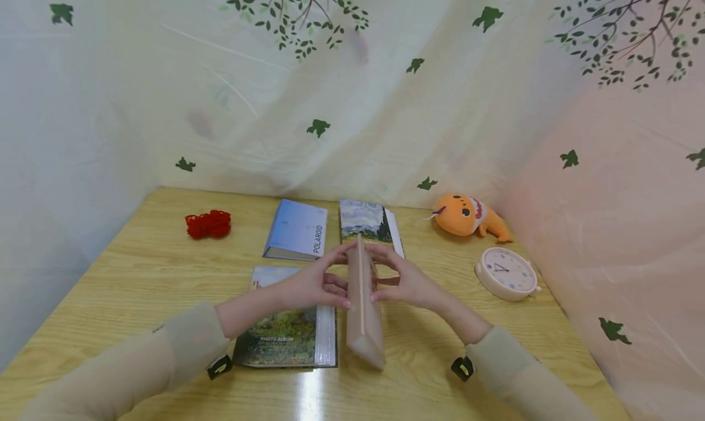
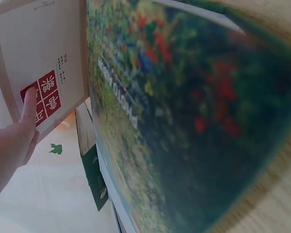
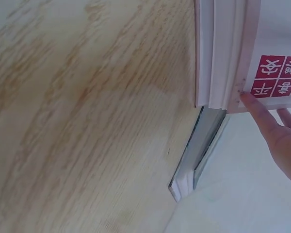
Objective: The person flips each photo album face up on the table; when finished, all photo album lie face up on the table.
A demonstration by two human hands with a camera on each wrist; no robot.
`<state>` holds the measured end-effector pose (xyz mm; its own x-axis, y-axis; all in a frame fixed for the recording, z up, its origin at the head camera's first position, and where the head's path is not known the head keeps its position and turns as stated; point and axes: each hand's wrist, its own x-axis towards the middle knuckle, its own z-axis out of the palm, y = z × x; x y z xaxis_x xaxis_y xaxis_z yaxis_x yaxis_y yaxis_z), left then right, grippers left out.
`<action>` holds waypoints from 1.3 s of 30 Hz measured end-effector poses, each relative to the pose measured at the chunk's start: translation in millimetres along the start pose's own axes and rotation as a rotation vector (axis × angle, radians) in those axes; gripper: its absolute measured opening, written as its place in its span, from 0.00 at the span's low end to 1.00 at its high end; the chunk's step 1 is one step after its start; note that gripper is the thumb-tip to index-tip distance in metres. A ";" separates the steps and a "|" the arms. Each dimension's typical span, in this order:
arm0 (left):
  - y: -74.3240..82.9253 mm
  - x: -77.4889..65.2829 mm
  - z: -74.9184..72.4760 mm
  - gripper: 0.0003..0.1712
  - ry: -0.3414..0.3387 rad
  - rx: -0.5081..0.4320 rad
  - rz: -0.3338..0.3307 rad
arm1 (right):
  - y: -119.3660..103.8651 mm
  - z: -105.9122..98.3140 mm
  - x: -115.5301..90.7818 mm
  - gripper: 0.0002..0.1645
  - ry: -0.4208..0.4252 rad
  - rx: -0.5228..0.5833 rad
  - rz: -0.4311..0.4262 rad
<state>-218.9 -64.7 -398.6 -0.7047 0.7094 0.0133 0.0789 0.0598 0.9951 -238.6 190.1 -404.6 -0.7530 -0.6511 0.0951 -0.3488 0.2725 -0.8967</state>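
A pale pink album (image 1: 365,341) stands upright on its edge between my two hands, its narrow side toward me. Its cover carries a red square of white characters, clear in both wrist views. My left hand (image 1: 315,286) grips it from the left, thumb low and forefinger high; in the left wrist view a finger (image 2: 28,109) lies over the red square. From the right, my right hand (image 1: 410,283) holds the opposite face, a fingertip (image 3: 247,98) close to the cover's border. Under my left forearm lies a photo album (image 1: 275,347) with a garden painting on its cover.
Behind the hands lie a blue POLAROID album (image 1: 297,225) and a landscape-covered album (image 1: 363,219), partly hidden. Red yarn (image 1: 209,224) sits back left. An orange plush shark (image 1: 454,216) and a round pink clock (image 1: 507,273) are at the right, near the cloth wall.
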 end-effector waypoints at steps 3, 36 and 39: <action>-1.9 -2.5 -0.5 0.62 0.009 0.034 -0.004 | 2.0 0.2 -0.1 0.49 -0.019 -0.038 0.018; -5.4 -2.7 -11.3 0.53 -0.007 0.150 -0.083 | 44.3 -18.9 -7.0 0.51 -0.091 -0.265 0.142; -7.1 -1.7 -8.7 0.51 -0.023 0.134 -0.100 | 43.7 -21.5 -8.5 0.51 -0.100 -0.270 0.146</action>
<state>-224.4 -72.4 -404.8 -0.6975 0.7111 -0.0887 0.1035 0.2225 0.9694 -259.4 222.7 -435.3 -0.7518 -0.6544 -0.0808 -0.3870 0.5372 -0.7494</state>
